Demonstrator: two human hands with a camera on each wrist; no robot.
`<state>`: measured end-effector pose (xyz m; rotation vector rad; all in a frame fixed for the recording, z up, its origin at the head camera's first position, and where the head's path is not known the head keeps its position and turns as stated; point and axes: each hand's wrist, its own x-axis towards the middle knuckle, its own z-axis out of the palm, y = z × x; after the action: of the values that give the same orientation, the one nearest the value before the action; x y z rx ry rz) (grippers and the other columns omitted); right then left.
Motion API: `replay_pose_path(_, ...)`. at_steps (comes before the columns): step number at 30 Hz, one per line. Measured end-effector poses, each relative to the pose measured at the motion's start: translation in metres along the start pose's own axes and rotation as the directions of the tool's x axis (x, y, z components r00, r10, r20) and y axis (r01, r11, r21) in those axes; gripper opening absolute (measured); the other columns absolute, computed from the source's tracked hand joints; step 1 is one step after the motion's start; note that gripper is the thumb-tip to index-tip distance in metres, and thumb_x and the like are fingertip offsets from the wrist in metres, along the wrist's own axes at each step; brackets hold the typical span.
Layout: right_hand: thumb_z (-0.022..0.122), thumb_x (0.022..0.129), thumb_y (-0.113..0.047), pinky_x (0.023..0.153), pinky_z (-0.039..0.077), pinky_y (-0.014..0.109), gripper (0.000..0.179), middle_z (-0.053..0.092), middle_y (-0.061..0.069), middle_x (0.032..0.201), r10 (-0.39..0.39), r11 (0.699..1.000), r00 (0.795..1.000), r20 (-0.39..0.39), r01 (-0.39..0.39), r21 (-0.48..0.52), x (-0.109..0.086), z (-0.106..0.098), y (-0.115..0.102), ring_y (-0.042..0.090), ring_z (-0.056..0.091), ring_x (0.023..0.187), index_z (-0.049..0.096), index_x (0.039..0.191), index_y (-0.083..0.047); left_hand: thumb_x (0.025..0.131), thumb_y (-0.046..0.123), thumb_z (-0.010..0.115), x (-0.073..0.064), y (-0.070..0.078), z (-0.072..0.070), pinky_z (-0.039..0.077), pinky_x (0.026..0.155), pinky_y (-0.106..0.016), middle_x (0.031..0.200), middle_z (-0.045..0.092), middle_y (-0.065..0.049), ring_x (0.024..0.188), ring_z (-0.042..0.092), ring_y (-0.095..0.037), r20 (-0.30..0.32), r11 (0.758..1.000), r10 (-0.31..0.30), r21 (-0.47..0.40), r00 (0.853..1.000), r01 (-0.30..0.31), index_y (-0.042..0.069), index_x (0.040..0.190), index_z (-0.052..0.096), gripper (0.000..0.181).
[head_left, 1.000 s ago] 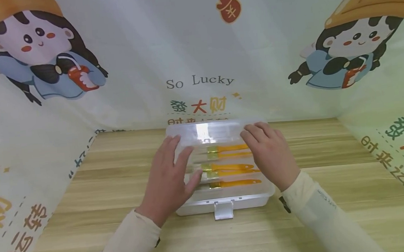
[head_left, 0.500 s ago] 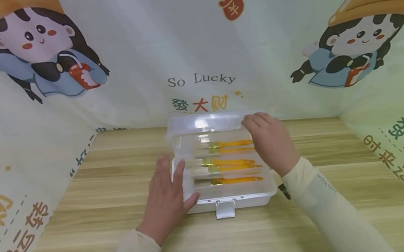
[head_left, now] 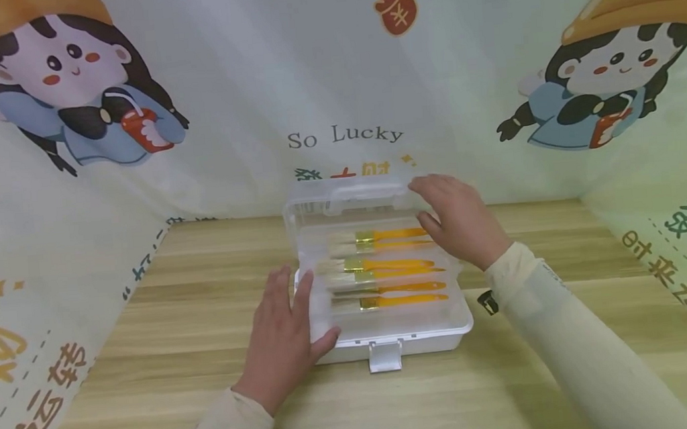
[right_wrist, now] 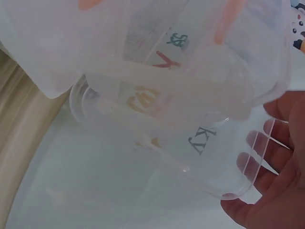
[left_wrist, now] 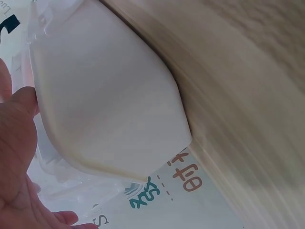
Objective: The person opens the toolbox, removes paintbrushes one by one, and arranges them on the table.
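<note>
A white plastic box (head_left: 426,344) with a translucent lid (head_left: 314,193) sits mid-table, its front latch (head_left: 385,357) hanging down. Inside, several paintbrushes (head_left: 404,263) with orange handles, gold ferrules and mostly pale bristles lie in a translucent tray (head_left: 406,320). My right hand (head_left: 459,215) grips the raised lid's right corner; in the right wrist view, its fingers (right_wrist: 269,148) show through the clear lid edge. My left hand (head_left: 283,334) rests at the box's left end, fingers extended. The left wrist view shows its thumb (left_wrist: 26,100) at the box rim.
The wood-grain tabletop (head_left: 205,306) extends around the box. A pale printed cloth (head_left: 236,81) stands as a wall behind and along both sides, close behind the lid. A small black object (head_left: 488,303) shows beneath the right wrist.
My right hand has lifted the lid upward and back until it stands steeply. My left hand has drawn back from the lid to the box's left end. The brushes have shifted slightly rearward.
</note>
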<state>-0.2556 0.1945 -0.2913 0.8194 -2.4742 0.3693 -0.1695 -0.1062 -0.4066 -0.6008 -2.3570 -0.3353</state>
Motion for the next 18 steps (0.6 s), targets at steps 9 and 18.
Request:
replay_pose_path(9,0.067,0.094,-0.022,0.111,0.024,0.065,0.057,0.037,0.022,0.153,0.059,0.998,0.995,0.085,-0.056,-0.041,-0.015,0.003,-0.012,0.039,0.027,0.145,0.048,0.143,0.0,0.071,0.045,0.086,-0.002,0.0,0.002,0.048,0.089,-0.062,0.142,0.035,-0.032,0.13,0.038,-0.053,0.003,1.0,-0.008,0.0,1.0,0.008,0.001,0.144,0.033,0.1)
replay_pose_path(18,0.074,0.089,-0.033,0.106,0.035,0.059,0.054,0.05,0.022,0.142,-0.072,0.993,0.997,0.021,0.074,-0.088,-0.055,0.027,-0.041,0.043,0.04,0.135,0.059,0.131,-0.002,0.072,0.044,0.085,-0.001,0.002,0.002,0.048,0.087,-0.062,0.141,0.035,-0.034,0.128,0.038,-0.054,0.004,1.0,0.011,0.004,1.0,-0.011,-0.003,0.144,0.031,0.101)
